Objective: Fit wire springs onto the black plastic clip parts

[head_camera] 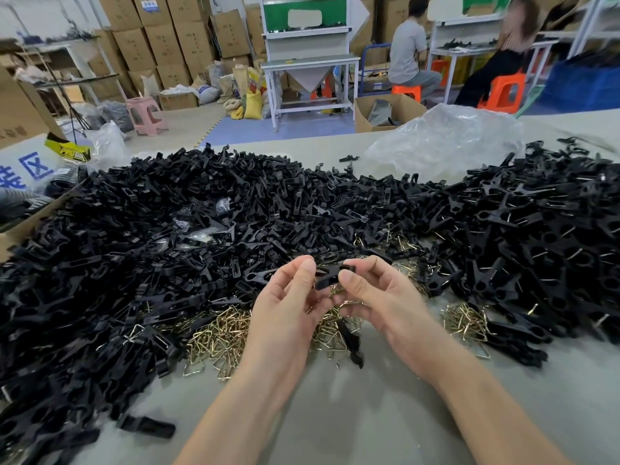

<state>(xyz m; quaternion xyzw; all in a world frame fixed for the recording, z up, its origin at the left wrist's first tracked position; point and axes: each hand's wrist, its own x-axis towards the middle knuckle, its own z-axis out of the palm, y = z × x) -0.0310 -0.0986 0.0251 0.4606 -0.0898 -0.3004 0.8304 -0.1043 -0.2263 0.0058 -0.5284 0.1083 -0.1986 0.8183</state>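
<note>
Left grip point(289, 305) and right grip point(377, 293) meet at centre frame. Each pinches one end of a black clip part point(330, 278) between thumb and fingertips, above the desk point(335, 417). Brass-coloured wire springs point(218, 340) lie heaped just below the hands. Loose black parts point(161, 229) fill the left and middle of the frame, and a heap of clips point(523, 250) with wire showing sits at right.

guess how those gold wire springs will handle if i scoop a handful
Probably they tangle: the springs are open bent-wire triangles lying heaped and crossed. Likely light and stiff, being thin wire. Unlikely to roll: flat, angular shapes.
</note>
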